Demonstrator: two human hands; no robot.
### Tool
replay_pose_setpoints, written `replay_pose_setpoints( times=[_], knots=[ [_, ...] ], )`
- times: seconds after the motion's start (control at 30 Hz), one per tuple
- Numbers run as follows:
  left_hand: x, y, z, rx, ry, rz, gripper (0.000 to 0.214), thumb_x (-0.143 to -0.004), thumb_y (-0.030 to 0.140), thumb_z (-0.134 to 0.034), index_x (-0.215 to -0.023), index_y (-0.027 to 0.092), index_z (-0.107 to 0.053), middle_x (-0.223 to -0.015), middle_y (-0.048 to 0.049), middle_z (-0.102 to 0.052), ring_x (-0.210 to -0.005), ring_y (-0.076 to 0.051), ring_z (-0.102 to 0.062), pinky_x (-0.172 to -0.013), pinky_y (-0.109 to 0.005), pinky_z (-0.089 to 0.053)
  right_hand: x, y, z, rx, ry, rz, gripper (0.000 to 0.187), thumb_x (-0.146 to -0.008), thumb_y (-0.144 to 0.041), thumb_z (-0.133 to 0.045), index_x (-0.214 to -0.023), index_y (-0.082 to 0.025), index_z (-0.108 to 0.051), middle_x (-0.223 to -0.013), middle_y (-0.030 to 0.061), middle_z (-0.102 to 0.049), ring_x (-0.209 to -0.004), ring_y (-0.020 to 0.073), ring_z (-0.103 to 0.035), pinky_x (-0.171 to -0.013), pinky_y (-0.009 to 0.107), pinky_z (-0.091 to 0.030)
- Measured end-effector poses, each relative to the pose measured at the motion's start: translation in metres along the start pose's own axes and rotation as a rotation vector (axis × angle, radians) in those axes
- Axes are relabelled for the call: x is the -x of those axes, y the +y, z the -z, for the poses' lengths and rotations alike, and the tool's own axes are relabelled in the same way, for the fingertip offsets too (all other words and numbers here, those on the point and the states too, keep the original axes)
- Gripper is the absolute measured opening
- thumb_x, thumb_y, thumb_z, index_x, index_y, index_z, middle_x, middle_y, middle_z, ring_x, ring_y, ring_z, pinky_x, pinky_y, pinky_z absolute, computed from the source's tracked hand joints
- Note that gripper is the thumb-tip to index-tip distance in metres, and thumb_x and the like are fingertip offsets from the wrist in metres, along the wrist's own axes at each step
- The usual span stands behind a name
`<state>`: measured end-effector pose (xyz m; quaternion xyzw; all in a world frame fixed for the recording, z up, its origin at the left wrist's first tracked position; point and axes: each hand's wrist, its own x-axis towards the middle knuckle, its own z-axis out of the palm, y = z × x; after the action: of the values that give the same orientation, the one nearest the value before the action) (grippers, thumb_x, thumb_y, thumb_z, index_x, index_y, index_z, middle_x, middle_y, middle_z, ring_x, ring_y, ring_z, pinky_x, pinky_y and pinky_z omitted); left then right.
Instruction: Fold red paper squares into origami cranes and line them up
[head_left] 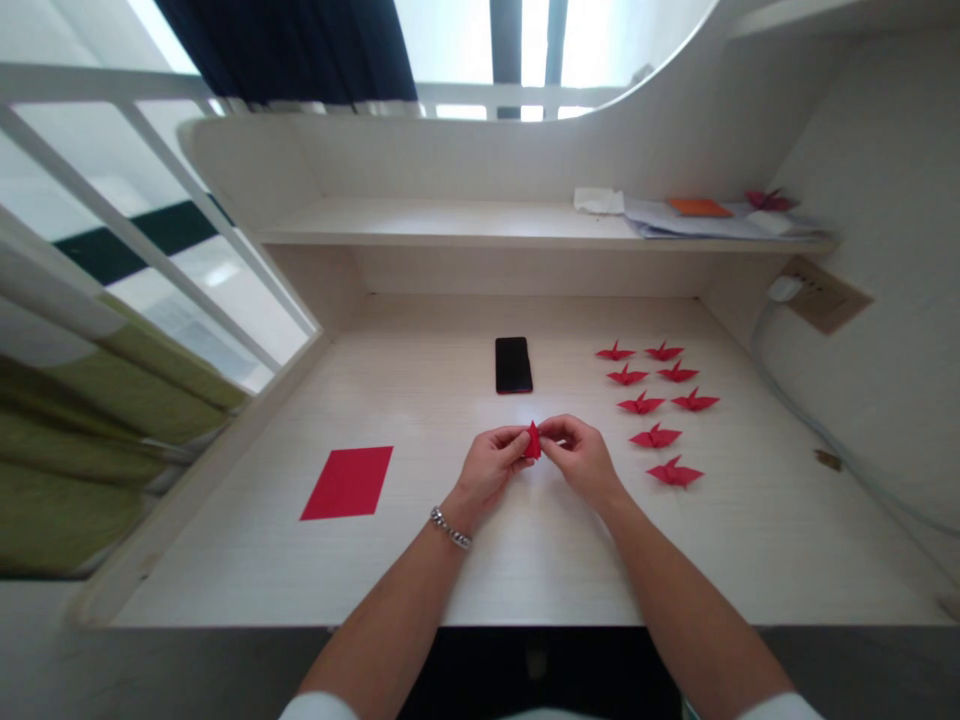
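Note:
A small piece of folded red paper [533, 441] is held up between my two hands, over the middle of the desk. My left hand [495, 462] pinches it from the left, thumb on the near face. From the right, the fingertips of my right hand [578, 455] close on its edge; how much paper lies between them is partly hidden. To the right stand several finished red paper cranes [655, 437], set out in two columns. A flat sheet of red paper [349, 484] lies to the left.
A black phone [514, 365] lies beyond my hands. The shelf [450, 222] above holds white tissue [598, 201], papers with an orange piece [699, 207], and another crane [771, 200]. A cable [795, 395] runs down the right wall from a socket [825, 294].

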<state>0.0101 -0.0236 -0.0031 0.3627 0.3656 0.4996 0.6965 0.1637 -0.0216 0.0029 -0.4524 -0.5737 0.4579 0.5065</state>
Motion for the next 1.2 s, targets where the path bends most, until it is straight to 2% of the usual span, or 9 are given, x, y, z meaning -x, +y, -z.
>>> replay_pose_setpoints(
  times=[0.17,0.43,0.7,0.93,1.2],
  knots=[
    [-0.002,-0.003,0.000,-0.024,0.063,-0.007,0.035,-0.064,0.032,-0.081,-0.091,0.012,-0.072,-0.082,-0.0086,-0.071,-0.071,-0.014,-0.064,-0.063,-0.024,-0.052,0.003,-0.003,0.000,0.154,0.053,0.089,0.015,-0.074,-0.028,-0.068,-0.086,-0.019,-0.072,-0.083,0.0065,-0.069,-0.072,0.0193,-0.064,-0.061,0.029,-0.051],
    [-0.003,-0.007,0.002,-0.045,0.092,0.014,0.035,-0.065,0.030,-0.081,-0.093,0.012,-0.070,-0.079,-0.0086,-0.072,-0.068,-0.014,-0.066,-0.061,-0.023,-0.051,0.001,0.000,0.004,0.172,0.032,0.143,0.015,-0.075,-0.024,-0.067,-0.089,-0.023,-0.073,-0.084,0.0055,-0.068,-0.074,0.0189,-0.064,-0.062,0.030,-0.052],
    [-0.004,-0.009,0.007,-0.139,0.075,0.030,0.039,-0.064,0.034,-0.082,-0.094,0.011,-0.070,-0.081,-0.0104,-0.073,-0.069,-0.015,-0.066,-0.062,-0.025,-0.052,-0.003,0.005,0.009,0.182,-0.042,0.043,0.014,-0.071,-0.023,-0.069,-0.084,-0.019,-0.071,-0.082,0.0048,-0.071,-0.074,0.0189,-0.065,-0.066,0.030,-0.052],
    [-0.002,-0.008,0.007,-0.159,0.013,0.034,0.036,-0.066,0.034,-0.080,-0.094,0.011,-0.072,-0.081,-0.0090,-0.072,-0.067,-0.013,-0.063,-0.062,-0.023,-0.050,-0.005,0.002,0.011,0.184,-0.104,-0.022,0.010,-0.070,-0.023,-0.069,-0.077,-0.017,-0.068,-0.075,0.0027,-0.069,-0.068,0.0165,-0.063,-0.065,0.028,-0.050],
    [-0.002,-0.007,0.006,-0.198,0.017,0.027,0.033,-0.068,0.033,-0.078,-0.091,0.011,-0.072,-0.081,-0.0089,-0.071,-0.067,-0.012,-0.062,-0.061,-0.022,-0.048,-0.005,0.002,0.011,0.175,-0.126,-0.051,0.010,-0.070,-0.025,-0.069,-0.075,-0.016,-0.067,-0.072,0.0026,-0.069,-0.067,0.0159,-0.062,-0.063,0.027,-0.048]
  ],
)
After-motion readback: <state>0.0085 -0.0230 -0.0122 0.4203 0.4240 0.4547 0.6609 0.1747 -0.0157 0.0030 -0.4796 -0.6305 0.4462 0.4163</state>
